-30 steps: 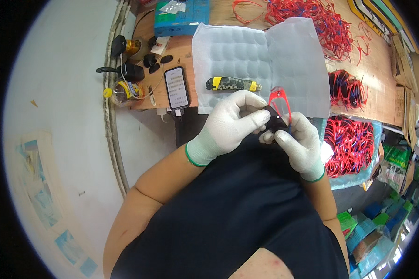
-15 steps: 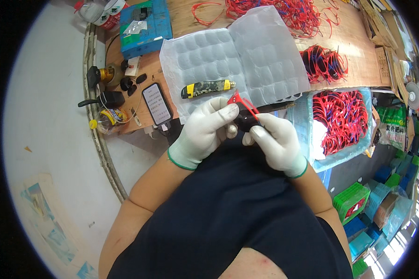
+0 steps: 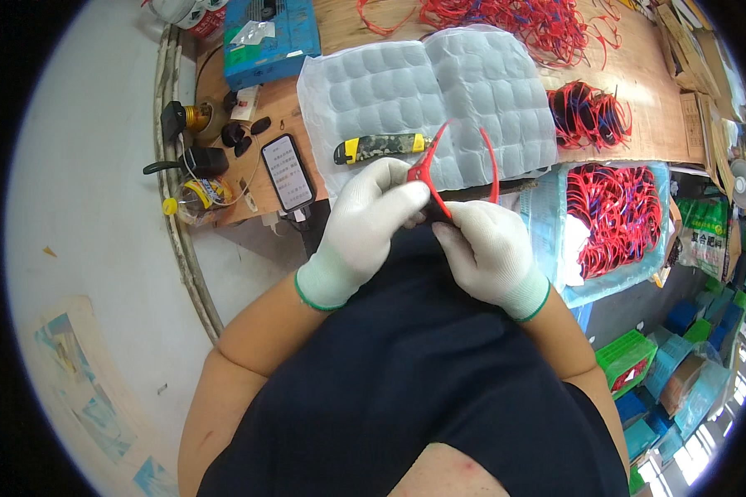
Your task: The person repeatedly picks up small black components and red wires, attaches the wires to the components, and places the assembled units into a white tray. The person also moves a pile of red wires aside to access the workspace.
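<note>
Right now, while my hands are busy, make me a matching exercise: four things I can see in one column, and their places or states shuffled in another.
Things:
1. Red glasses frame
2. Phone
3. Yellow-and-camouflage tool
4. Blue-lined bin

Places or states:
A. Lying on the padded white sheet
B. Filled with tangled red frames
C. Held by the gloved left hand and gloved right hand
D. Screen lit, left of the sheet

Pairs: 1-C, 2-D, 3-A, 4-B.
</note>
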Demonstrator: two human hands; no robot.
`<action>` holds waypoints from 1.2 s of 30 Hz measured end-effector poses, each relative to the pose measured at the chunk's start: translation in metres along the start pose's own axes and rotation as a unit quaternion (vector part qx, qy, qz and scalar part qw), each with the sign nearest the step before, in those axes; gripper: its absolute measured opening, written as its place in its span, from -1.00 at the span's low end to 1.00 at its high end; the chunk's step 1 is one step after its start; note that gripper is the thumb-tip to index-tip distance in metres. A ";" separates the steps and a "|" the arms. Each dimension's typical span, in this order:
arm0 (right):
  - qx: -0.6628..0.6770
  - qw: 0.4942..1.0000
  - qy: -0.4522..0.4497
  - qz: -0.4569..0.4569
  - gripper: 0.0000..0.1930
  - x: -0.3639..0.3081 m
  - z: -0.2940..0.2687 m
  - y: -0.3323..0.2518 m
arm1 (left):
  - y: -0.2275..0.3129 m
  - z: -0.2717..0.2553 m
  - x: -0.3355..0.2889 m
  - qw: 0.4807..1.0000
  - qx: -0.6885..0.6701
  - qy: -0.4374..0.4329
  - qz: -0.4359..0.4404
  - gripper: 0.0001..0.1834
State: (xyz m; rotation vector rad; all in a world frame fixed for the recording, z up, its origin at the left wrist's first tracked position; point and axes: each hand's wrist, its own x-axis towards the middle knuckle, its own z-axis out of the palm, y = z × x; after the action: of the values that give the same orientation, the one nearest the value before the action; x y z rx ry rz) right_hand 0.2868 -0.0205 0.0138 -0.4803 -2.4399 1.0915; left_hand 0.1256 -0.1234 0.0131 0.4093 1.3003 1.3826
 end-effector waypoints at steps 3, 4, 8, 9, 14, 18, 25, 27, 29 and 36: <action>0.008 1.000 -0.006 0.025 -0.82 0.002 -0.003 -0.003 | 0.003 0.003 -0.009 0.997 0.046 -0.003 0.054 -0.79; 0.037 0.998 -0.010 0.055 -0.83 0.003 -0.005 -0.006 | 0.005 0.004 -0.011 0.997 0.043 -0.001 0.064 -0.81; 0.126 0.983 0.012 0.133 -0.86 0.005 -0.003 -0.012 | 0.004 0.002 -0.007 0.995 0.049 -0.014 0.084 -0.80; 0.150 0.975 0.024 0.163 -0.87 0.003 -0.001 -0.014 | -0.003 0.001 -0.006 0.996 0.043 -0.042 0.070 -0.77; 0.185 0.954 0.077 0.223 -0.89 0.002 0.003 -0.016 | 0.007 0.002 0.003 0.989 0.120 -0.082 0.035 -0.79; 0.105 0.978 0.090 0.155 -0.86 -0.003 -0.013 -0.011 | 0.019 0.016 0.008 0.988 0.108 -0.099 0.043 -0.85; 0.131 0.978 0.075 0.146 -0.82 -0.011 -0.060 0.017 | 0.027 0.056 0.031 0.962 0.239 -0.107 0.081 -0.81; 0.180 0.971 0.059 0.146 -0.82 -0.003 -0.080 0.027 | 0.022 0.067 0.040 0.963 0.239 -0.084 0.097 -0.79; 0.202 0.968 0.049 0.143 -0.83 -0.001 -0.100 0.041 | 0.028 0.087 0.051 0.970 0.212 -0.071 0.091 -0.80; 0.138 0.983 0.100 0.073 -0.89 -0.003 -0.158 0.087 | 0.031 0.156 0.090 0.974 0.206 -0.082 0.049 -0.74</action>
State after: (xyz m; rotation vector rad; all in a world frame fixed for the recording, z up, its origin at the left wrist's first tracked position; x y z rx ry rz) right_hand 0.3817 0.1306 0.0417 -0.6506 -2.0673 1.3485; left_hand 0.2132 0.0324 0.0530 0.8602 1.4429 1.1264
